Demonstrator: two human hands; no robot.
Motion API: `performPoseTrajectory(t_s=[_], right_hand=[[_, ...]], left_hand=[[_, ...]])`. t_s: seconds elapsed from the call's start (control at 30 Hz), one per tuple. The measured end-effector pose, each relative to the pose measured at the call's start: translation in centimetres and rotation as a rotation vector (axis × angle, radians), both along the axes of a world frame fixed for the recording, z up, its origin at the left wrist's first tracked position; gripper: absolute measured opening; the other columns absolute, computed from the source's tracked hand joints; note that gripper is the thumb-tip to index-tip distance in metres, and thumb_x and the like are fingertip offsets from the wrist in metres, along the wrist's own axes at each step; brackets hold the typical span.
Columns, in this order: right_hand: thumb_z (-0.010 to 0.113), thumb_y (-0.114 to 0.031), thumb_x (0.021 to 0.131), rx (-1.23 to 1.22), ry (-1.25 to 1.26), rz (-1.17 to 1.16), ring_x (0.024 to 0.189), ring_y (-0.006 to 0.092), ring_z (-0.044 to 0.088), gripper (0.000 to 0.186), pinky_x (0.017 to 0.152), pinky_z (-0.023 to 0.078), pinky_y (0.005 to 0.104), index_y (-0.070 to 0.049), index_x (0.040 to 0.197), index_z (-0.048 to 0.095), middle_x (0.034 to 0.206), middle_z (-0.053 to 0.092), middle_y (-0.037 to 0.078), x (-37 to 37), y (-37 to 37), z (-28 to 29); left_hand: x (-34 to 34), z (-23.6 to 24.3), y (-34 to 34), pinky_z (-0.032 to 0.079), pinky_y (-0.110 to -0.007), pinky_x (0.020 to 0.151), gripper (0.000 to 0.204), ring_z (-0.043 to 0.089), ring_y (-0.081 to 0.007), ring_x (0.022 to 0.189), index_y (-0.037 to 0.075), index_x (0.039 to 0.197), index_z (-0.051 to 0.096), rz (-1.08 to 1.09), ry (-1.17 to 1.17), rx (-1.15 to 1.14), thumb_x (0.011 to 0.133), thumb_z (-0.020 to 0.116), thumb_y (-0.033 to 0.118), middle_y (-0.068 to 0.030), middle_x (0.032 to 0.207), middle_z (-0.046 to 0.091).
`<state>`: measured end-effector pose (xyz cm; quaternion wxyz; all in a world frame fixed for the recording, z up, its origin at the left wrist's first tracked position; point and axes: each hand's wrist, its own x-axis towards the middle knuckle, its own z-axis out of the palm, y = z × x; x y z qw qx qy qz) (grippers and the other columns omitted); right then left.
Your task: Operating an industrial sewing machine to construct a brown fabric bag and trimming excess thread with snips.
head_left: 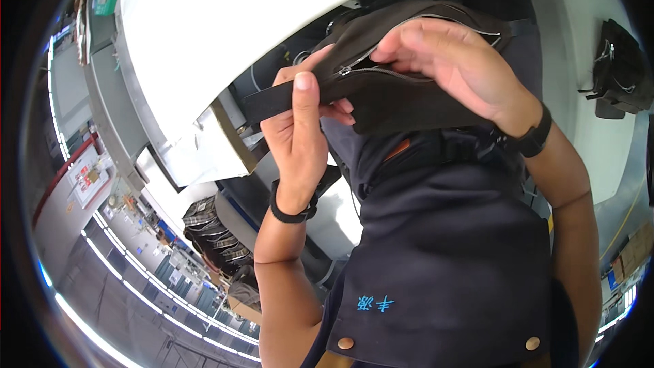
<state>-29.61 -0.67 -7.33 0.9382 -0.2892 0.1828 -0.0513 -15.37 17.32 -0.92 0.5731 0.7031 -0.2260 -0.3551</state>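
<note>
A black fabric bag with an unzipped opening is held up in front of my body. My left hand grips its left end, thumb on top by a flat black strap and the other fingers partly hidden behind the cloth. Close to those fingers, a silver zip pull lies at the left end of the opening. My right hand is over the opening, its fingers loosely curved and reaching toward the inside. No item shows between them, though some fingertips are hard to make out.
A white tabletop curves along the far side. Another black bag lies on a pale surface at the right. Several dark bags are stacked at the lower left, and cardboard boxes stand at the far right.
</note>
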Motion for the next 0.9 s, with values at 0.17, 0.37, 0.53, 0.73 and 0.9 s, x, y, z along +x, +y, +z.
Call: performPoseTrajectory(t_s=[0.17, 0.37, 0.53, 0.73, 0.9], right_hand=[[0.066, -0.026, 0.103, -0.648, 0.074, 0.058, 0.090, 0.0076, 0.062, 0.029, 0.079, 0.050, 0.0256, 0.001, 0.110, 0.073, 0.101, 0.075, 0.003, 0.6, 0.3, 0.2], [0.067, -0.025, 0.103, -0.446, -0.020, 0.214, 0.097, 0.0079, 0.064, 0.032, 0.088, 0.050, 0.0246, 0.002, 0.118, 0.074, 0.107, 0.075, 0.004, 2.1, 0.3, 0.4], [0.068, -0.023, 0.102, -0.519, -0.059, 0.126, 0.097, 0.0081, 0.067, 0.029, 0.090, 0.051, 0.0253, 0.003, 0.111, 0.076, 0.102, 0.076, 0.005, 3.4, 0.8, 0.4], [0.068, -0.022, 0.101, 0.173, 0.047, 0.268, 0.102, 0.0127, 0.066, 0.029, 0.096, 0.049, 0.0277, 0.002, 0.115, 0.074, 0.108, 0.073, 0.005, 3.6, 1.2, 0.8], [0.067, -0.023, 0.102, 0.234, 0.008, 0.239, 0.107, 0.0139, 0.065, 0.030, 0.099, 0.047, 0.0290, 0.002, 0.116, 0.073, 0.113, 0.072, 0.006, 3.7, 1.8, 1.0]], left_hand=[[0.0, 0.1, -0.3, 0.058, -0.025, 0.058, 0.045, 0.067, -0.0122, 0.070, -0.008, 0.130, 0.062, 0.033, -0.107, 0.040, 0.113, 0.041, 0.028, -0.0139, 0.100, 0.071], [-0.4, 0.0, -0.8, 0.054, -0.026, 0.055, 0.038, 0.062, -0.0118, 0.061, -0.005, 0.133, 0.059, 0.095, 0.051, -0.014, 0.112, 0.046, 0.023, -0.0109, 0.090, 0.070], [1.0, -0.2, -0.3, 0.048, -0.023, 0.050, 0.034, 0.059, -0.0083, 0.057, -0.004, 0.128, 0.063, 0.009, -0.193, 0.006, 0.111, 0.050, 0.022, -0.0081, 0.085, 0.069], [0.8, -0.4, -0.1, 0.055, -0.024, 0.055, 0.032, 0.066, -0.0128, 0.064, -0.006, 0.123, 0.064, -0.008, -0.095, -0.062, 0.109, 0.054, 0.021, -0.0119, 0.095, 0.071], [0.9, -0.7, 0.2, 0.062, -0.031, 0.063, 0.030, 0.070, -0.0188, 0.071, -0.007, 0.126, 0.062, 0.009, 0.026, -0.158, 0.107, 0.058, 0.016, -0.0142, 0.109, 0.070]])
